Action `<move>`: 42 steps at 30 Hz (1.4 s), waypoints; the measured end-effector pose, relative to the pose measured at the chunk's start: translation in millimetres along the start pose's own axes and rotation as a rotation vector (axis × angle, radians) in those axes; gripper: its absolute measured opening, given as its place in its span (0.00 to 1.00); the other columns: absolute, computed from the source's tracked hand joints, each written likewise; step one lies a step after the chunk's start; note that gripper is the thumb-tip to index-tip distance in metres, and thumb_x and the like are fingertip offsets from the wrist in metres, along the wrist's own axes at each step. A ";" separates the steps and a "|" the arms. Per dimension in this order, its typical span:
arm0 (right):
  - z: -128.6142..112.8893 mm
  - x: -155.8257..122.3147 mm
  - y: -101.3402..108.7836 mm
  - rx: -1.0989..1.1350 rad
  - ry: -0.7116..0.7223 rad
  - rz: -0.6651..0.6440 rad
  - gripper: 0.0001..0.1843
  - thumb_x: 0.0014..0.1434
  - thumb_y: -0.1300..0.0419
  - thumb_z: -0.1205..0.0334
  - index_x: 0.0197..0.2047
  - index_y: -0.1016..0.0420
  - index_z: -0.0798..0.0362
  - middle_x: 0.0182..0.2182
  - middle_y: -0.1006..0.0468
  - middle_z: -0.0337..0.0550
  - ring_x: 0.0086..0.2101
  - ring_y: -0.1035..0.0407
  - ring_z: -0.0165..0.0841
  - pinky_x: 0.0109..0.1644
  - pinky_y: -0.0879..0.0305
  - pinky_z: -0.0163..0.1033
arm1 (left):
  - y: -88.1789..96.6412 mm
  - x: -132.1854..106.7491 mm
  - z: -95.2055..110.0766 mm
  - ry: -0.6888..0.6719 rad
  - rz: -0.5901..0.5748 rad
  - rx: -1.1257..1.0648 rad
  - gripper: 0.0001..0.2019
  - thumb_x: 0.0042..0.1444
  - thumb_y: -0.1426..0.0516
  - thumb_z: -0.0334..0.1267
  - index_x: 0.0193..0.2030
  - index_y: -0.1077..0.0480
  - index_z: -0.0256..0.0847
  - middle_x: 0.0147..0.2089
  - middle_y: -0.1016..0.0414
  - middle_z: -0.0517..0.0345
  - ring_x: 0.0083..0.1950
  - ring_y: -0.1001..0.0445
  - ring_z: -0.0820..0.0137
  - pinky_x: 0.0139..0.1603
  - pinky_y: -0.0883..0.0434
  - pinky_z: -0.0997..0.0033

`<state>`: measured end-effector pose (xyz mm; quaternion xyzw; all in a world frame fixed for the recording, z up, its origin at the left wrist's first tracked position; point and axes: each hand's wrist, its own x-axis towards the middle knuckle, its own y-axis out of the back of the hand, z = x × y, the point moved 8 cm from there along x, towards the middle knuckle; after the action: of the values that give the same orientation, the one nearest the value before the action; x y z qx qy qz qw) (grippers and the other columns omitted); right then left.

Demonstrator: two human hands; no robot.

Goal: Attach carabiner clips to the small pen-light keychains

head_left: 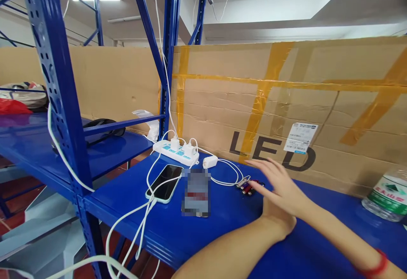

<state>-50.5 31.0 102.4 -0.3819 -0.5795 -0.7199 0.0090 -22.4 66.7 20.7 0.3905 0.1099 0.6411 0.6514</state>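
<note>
My right hand [280, 183] reaches out over the blue shelf top [222, 228], fingers stretched flat and apart. Its fingertips touch or hover just by a small cluster of red and metal pieces [246, 184] that look like USB sticks or keys. My left hand [280, 224] lies on the shelf under the right wrist, and its fingers are hidden. A red band [377, 266] sits on my right forearm. Left of the cluster lie a blurred-out phone [196, 192] and a dark phone [164, 182] with a white cable plugged in.
A white power strip [176, 152] with plugs and a loose white adapter [210, 161] sit behind the phones. White cables trail over the front edge. A taped cardboard wall [286, 101] marked LED closes the back. A water bottle [386, 196] lies at right. Blue rack posts [57, 79] stand at left.
</note>
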 end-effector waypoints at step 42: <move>119.7 -103.4 19.8 0.532 -0.454 0.142 0.23 0.45 0.43 0.39 0.28 0.21 0.51 0.30 0.24 0.47 0.29 0.31 0.35 0.19 0.41 0.33 | 4.9 -5.6 19.9 -0.150 -0.095 0.235 0.14 0.62 0.61 0.40 0.46 0.38 0.46 0.42 0.31 0.60 0.43 0.31 0.70 0.40 0.32 0.72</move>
<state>96.4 80.7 65.2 -0.5558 -0.7059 -0.4380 0.0293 -14.1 53.6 35.2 0.5052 0.1538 0.5613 0.6373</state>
